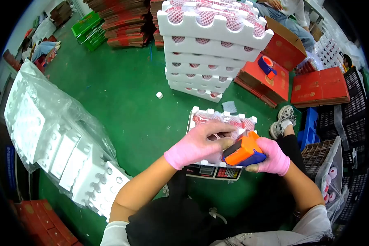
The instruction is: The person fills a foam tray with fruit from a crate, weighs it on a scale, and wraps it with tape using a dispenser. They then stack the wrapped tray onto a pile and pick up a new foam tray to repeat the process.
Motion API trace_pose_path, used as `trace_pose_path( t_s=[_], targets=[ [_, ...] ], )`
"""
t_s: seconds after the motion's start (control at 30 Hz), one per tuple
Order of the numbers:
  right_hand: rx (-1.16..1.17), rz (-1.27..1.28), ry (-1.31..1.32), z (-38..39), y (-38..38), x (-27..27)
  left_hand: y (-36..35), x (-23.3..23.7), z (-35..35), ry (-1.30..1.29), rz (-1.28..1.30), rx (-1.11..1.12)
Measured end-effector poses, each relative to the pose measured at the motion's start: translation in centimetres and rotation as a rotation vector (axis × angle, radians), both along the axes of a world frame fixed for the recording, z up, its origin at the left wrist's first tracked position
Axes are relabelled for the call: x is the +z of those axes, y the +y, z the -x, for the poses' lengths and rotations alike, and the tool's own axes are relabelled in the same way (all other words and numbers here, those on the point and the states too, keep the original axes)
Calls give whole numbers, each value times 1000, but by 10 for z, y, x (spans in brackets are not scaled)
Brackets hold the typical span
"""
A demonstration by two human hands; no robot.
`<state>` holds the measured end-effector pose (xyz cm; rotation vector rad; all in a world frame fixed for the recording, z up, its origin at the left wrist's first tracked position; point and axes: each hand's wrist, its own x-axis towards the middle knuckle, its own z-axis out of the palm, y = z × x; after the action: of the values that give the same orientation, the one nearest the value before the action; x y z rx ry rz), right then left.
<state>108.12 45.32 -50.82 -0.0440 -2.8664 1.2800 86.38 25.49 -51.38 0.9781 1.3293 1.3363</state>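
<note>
Firmly in right hand (274,159) grip — orange tape dispenser (242,150), against left hand (197,144).

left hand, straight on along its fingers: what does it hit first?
Probably the orange tape dispenser held in the right hand. The left hand points right at it, over the foam fruit tray. Depth gap unclear.

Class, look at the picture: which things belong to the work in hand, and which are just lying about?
In hand:
left hand, resting on the foam tray of netted fruit
right hand, gripping the orange tape dispenser
scale under the tray

Lying about:
stack of filled trays
bagged empty trays
green crate
red cartons
spare tape dispenser
</note>
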Motion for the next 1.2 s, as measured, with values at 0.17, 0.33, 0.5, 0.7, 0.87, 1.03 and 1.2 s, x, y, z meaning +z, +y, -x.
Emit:
trace_pose_path(
  t_s=[0.17,0.33,0.5,0.7,0.87,1.03,1.2],
  targets=[
    [69,-18,-296,0,8,4,-10,-30,-21,42,150,121],
    [39,-279,-603,-23,65,-1,-31,-106,7,-65,240,578],
    [-115,-523,-765,-77,152,-15,-46,-175,43,-217,351,677],
    [-149,-391,-856,-91,166,-38,-34,-209,48,-335,419,636],
    [-234,-290,-839,-100,171,-68,-29,-212,41,-243,408,623],
    [-267,-329,-991,-76,158,-101,-24,-238,30,66,471,660],
    [-339,-303,-1189,-37,134,-102,-21,-231,17,718,383,569]
  ],
)
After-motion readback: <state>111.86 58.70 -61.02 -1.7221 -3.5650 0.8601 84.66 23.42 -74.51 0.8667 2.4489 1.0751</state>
